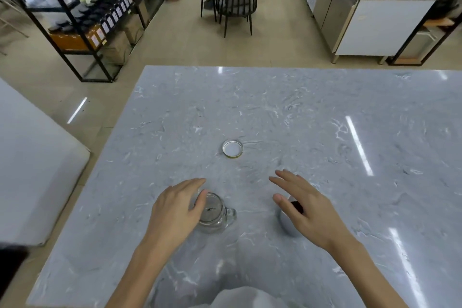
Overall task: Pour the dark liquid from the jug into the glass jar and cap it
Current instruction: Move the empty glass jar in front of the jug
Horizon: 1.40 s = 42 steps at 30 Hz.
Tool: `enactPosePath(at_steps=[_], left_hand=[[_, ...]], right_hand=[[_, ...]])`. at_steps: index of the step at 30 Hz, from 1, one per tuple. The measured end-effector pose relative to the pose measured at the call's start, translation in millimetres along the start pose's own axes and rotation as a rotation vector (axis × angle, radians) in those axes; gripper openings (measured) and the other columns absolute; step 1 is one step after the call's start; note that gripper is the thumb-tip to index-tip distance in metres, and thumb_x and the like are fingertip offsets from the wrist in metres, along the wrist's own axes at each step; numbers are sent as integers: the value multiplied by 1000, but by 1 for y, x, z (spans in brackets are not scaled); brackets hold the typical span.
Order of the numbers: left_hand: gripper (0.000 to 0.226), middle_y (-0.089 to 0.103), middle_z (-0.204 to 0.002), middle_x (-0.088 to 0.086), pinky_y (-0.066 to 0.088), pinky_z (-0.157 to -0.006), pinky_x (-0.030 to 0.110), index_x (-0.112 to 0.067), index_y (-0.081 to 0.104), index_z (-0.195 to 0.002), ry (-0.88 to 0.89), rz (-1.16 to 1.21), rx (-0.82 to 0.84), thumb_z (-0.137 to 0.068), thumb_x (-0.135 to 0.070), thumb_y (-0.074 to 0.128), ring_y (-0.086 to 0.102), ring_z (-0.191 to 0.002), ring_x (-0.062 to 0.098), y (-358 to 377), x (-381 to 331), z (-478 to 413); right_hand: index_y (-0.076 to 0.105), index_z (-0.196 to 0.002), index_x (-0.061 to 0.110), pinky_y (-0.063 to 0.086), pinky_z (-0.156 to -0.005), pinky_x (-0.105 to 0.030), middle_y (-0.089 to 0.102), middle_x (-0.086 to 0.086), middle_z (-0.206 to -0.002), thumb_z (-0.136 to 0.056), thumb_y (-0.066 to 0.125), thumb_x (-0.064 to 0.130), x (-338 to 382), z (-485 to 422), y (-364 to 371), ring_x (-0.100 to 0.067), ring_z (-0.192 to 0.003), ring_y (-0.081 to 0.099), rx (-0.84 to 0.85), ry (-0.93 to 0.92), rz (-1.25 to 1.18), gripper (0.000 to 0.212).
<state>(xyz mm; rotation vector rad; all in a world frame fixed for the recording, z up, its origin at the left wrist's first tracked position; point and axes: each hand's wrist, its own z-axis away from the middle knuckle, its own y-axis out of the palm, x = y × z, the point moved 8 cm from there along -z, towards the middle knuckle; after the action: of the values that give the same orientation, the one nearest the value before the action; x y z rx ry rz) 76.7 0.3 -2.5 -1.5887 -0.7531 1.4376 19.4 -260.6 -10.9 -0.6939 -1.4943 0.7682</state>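
- The marbled grey surface point(287, 107) is filling the lower frame, with its far edge crossing mid-frame and its left edge slanting to the lower left.
- The lid point(232, 148) is lying at centre, well apart from both hands.
- The left hand point(175, 210), fingers straight and apart, is reaching beside the clear handled glass jar point(216, 214), lower centre.
- The right hand point(308, 207), fingers spread, is partly hiding the pale jug point(288, 226), with dark liquid showing inside it.
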Motion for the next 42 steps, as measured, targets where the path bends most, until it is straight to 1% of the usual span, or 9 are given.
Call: enactPosePath(at_steps=[6,10,18,25,30,35,37,39,42], left_hand=[[36,61,-141,-13,38,-95,23,-30,61,-136,-103,122,13,-101,-37,55,56,-130,14,13,30,13],[50,43,-156,-11,26,-112,24,-29,44,-151,-294,452,46,-103,-40,50,38,-145,12,44,60,29],[61,26,-165,-8,16,-125,36,-26,25,-159,-548,861,198,-104,-49,40,25,-151,12,107,63,52],[88,29,-164,-9,24,-124,49,-32,25,-158,-532,1058,290,-85,-77,44,28,-150,11,119,52,51],[104,32,-162,-12,29,-121,49,-41,17,-159,-556,1204,336,-72,-89,50,35,-146,12,128,45,45],[111,38,-161,-3,25,-123,47,-27,36,-156,-533,1255,388,-68,-95,44,37,-147,14,132,25,27],[74,70,-127,-12,42,-108,39,-41,73,-120,-494,1230,381,-82,-89,31,61,-122,-1,136,18,14],[55,74,-89,-31,43,-95,31,-57,76,-91,-452,1208,366,-82,-82,27,67,-93,-15,133,12,4],[93,48,-135,-24,24,-116,33,-36,37,-153,-510,1128,340,-78,-90,29,43,-136,-1,122,16,8]], right_hand=[[48,-141,45,37,-99,-9,36,40,-145,-93,40,67,7,-1,16,22,-106,47,87,111,-311,53],[42,-144,49,20,-107,-9,36,39,-147,-87,39,79,13,-11,55,21,-134,28,221,231,-610,64],[38,-151,20,17,-109,-16,33,11,-157,-98,30,63,19,-44,160,4,-138,29,396,416,-734,68],[65,-89,66,29,-89,-7,56,49,-100,-82,30,84,18,-40,173,35,-98,45,362,426,-806,40],[44,-141,44,24,-111,-20,41,31,-139,-77,29,88,23,-24,169,15,-125,38,403,465,-889,79],[4,-158,32,8,-124,-32,3,18,-165,-79,24,90,15,2,176,2,-147,9,446,519,-892,99],[3,-157,35,6,-125,-39,1,20,-164,-76,24,92,8,11,176,0,-150,4,443,536,-893,101],[10,-157,36,5,-125,-35,6,22,-162,-80,24,89,0,17,171,3,-147,6,425,549,-899,94],[16,-156,30,10,-115,-16,16,23,-156,-82,24,81,-13,17,157,6,-141,16,374,594,-910,90]])
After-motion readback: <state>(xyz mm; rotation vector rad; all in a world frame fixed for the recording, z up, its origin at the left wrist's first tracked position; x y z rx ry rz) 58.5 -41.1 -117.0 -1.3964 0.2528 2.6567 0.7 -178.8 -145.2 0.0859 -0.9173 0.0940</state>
